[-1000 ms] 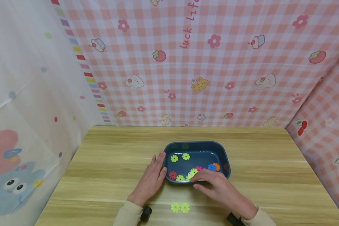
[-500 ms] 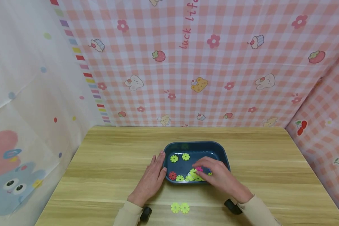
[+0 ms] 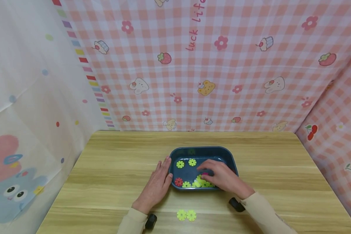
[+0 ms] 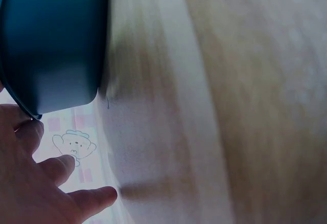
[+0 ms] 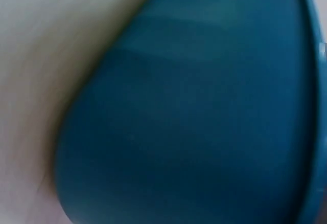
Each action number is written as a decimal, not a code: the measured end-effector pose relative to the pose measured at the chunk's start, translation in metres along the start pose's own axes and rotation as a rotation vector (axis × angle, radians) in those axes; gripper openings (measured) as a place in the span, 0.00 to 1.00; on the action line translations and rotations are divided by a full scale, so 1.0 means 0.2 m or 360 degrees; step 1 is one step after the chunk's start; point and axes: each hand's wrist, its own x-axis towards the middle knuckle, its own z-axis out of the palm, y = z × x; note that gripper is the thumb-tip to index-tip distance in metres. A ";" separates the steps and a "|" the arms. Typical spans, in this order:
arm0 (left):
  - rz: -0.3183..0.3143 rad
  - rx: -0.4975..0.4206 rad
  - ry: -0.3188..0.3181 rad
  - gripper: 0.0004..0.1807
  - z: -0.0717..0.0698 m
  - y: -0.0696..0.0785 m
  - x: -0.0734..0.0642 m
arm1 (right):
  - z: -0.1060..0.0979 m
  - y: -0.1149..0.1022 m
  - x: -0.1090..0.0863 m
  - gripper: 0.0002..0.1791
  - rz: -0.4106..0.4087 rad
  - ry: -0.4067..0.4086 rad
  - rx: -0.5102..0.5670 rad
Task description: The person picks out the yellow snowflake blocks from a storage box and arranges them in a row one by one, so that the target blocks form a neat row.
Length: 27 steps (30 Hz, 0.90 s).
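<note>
A dark blue tray [image 3: 190, 149] on the wooden table holds several flat, notched plastic discs shaped like snowflakes. My left hand [image 3: 154, 190] rests against its left side with the fingers extended. In the left wrist view, the fingers [image 4: 56, 170] of that hand show beside the tray's outer wall. My right hand [image 3: 223, 175] is inside the tray, thumb and index finger apart above a pile of yellow-green discs [image 3: 204, 182], and nothing shows between them. A pink disc is partly covered by this hand. The right wrist view shows mostly the tray's outer wall [image 5: 189, 106].
Two yellow-green discs [image 3: 186, 215] lie side by side on the table in front of the tray. Two more, one a lime disc [image 3: 180, 164], lie at the tray's back left. A red disc [image 3: 178, 181] sits at its front left.
My right hand has moved from the tray's front edge inward and back, now covering the blue and orange discs at the right. The left hand has stayed in place.
</note>
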 end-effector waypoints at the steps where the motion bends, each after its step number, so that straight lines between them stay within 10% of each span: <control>1: -0.0004 -0.0003 -0.0002 0.32 0.00 0.00 0.00 | 0.00 0.01 0.01 0.13 0.0009 -0.0022 -0.0003; 27: -0.0006 0.0000 -0.0017 0.33 -0.01 0.00 0.00 | 0.07 0.12 0.12 0.11 0.0086 -0.0204 -0.0158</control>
